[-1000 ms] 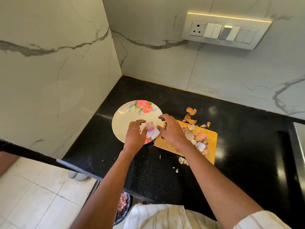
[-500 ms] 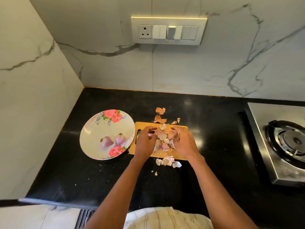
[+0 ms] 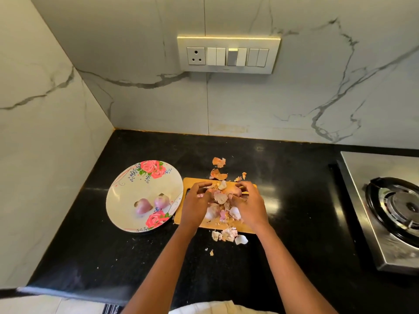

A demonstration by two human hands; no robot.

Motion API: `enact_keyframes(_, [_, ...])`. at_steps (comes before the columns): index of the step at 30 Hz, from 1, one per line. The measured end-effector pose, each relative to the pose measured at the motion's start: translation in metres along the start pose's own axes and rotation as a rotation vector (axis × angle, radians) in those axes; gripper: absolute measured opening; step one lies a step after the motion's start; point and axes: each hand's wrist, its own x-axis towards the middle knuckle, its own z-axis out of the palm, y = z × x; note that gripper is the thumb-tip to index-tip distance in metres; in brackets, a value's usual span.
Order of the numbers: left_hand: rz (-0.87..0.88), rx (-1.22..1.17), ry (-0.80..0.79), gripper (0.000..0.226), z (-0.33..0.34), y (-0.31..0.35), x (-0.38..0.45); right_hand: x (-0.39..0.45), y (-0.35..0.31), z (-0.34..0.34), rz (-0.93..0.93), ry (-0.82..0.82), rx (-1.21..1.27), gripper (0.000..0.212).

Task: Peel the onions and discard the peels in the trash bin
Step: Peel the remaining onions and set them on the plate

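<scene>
- Head view looks down on a black counter set into a corner of marble-patterned walls.
- Near the middle of the counter lies a wooden cutting board, heaped with onion peels.
- Left hand sits on the left side of the heap, its fingers curled down into the peels and gathering them.
- Right hand sits on the right side of the heap, fingers likewise curled around the peels, cupping them toward the other hand.
- How firm the hold is cannot be told, since the fingertips are buried in the heap.
- Just left of the board, touching its edge, rests a floral plate carrying two peeled onions side by side.
- More loose peels lie on the counter behind the board, toward the back edge.
- Another small cluster of scraps lies just off the board's front edge.
- At the right edge of the counter stands a steel gas stove with a black burner ring.
- On the back wall hangs a switch panel with a socket.
</scene>
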Motion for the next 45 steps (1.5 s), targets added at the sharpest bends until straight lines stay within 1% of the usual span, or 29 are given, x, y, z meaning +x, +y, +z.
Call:
enact_keyframes(2, [-0.025,-0.078,-0.023,0.014,0.000,0.003,-0.002,-0.002,-0.019,-0.005,-0.027,-0.025,0.177,0.032])
enact_keyframes(4, [-0.032,-0.181,-0.068,0.019,0.000,0.010,-0.006,-0.004,-0.038,-0.008,-0.075,-0.073,0.329,0.029])
enact_keyframes(6, [0.005,-0.252,-0.102,0.023,-0.002,0.020,-0.008,-0.006,-0.053,-0.006,-0.076,-0.074,0.447,0.024])
enact_keyframes(8, [0.065,-0.277,-0.096,0.026,-0.006,0.032,-0.008,-0.007,-0.064,-0.003,-0.046,-0.048,0.508,0.022])
enact_keyframes(11, [0.121,-0.327,-0.076,0.028,-0.012,0.046,-0.008,-0.006,-0.076,-0.002,-0.030,-0.032,0.508,0.026])
enact_keyframes(15, [0.144,-0.418,-0.081,0.030,-0.016,0.054,-0.014,-0.010,-0.087,0.000,-0.058,0.006,0.506,0.032])
enact_keyframes(16, [0.152,-0.432,-0.082,0.031,-0.017,0.055,-0.016,-0.011,-0.088,0.001,-0.062,0.022,0.499,0.031])
enact_keyframes(19, [0.186,-0.430,-0.086,0.032,-0.020,0.057,-0.018,-0.013,-0.090,0.004,-0.069,0.115,0.525,0.014])
enact_keyframes(21, [0.217,-0.401,-0.098,0.034,-0.021,0.059,-0.019,-0.014,-0.091,0.003,-0.077,0.150,0.514,0.015])
enact_keyframes(23, [0.232,-0.383,-0.105,0.034,-0.020,0.062,-0.019,-0.015,-0.093,0.000,-0.099,0.131,0.498,0.013])
enact_keyframes(25, [0.218,-0.374,-0.097,0.032,-0.018,0.062,-0.017,-0.014,-0.092,-0.004,-0.094,0.133,0.516,0.013])
enact_keyframes(27, [0.176,-0.401,-0.072,0.029,-0.016,0.058,-0.016,-0.012,-0.085,-0.010,-0.069,0.170,0.511,0.015])
enact_keyframes(30, [0.055,-0.492,-0.069,0.031,-0.018,0.051,-0.013,-0.004,-0.061,-0.016,-0.024,0.201,0.370,0.019])
enact_keyframes(32, [-0.009,-0.587,-0.085,0.027,-0.020,0.050,-0.013,0.001,-0.044,-0.014,0.023,0.160,0.227,0.022])
enact_keyframes(34, [-0.032,-0.623,-0.105,0.024,-0.020,0.049,-0.015,0.001,-0.031,-0.012,0.032,0.044,0.089,0.017])
enact_keyframes(36, [-0.023,-0.604,-0.129,0.023,-0.019,0.045,-0.017,-0.002,-0.024,-0.007,-0.002,-0.091,-0.035,0.031])
enact_keyframes(38, [-0.021,-0.583,-0.139,0.024,-0.018,0.042,-0.019,-0.006,-0.026,-0.008,-0.021,-0.105,-0.128,0.040])
enact_keyframes(39, [-0.025,-0.573,-0.135,0.023,-0.017,0.041,-0.018,-0.007,-0.032,-0.009,-0.051,-0.083,-0.138,0.041])
enact_keyframes(41, [-0.030,-0.538,-0.094,0.028,-0.017,0.042,-0.017,-0.008,-0.047,-0.014,-0.130,-0.084,-0.020,0.038])
enact_keyframes(43, [-0.012,-0.484,-0.050,0.043,-0.017,0.043,-0.016,-0.007,-0.065,-0.018,-0.162,-0.167,0.141,0.037])
enact_keyframes(44, [0.006,-0.443,-0.039,0.046,-0.017,0.044,-0.014,-0.007,-0.072,-0.018,-0.177,-0.211,0.180,0.040])
enact_keyframes(45, [0.026,-0.399,-0.037,0.043,-0.017,0.043,-0.013,-0.008,-0.075,-0.017,-0.195,-0.233,0.195,0.042])
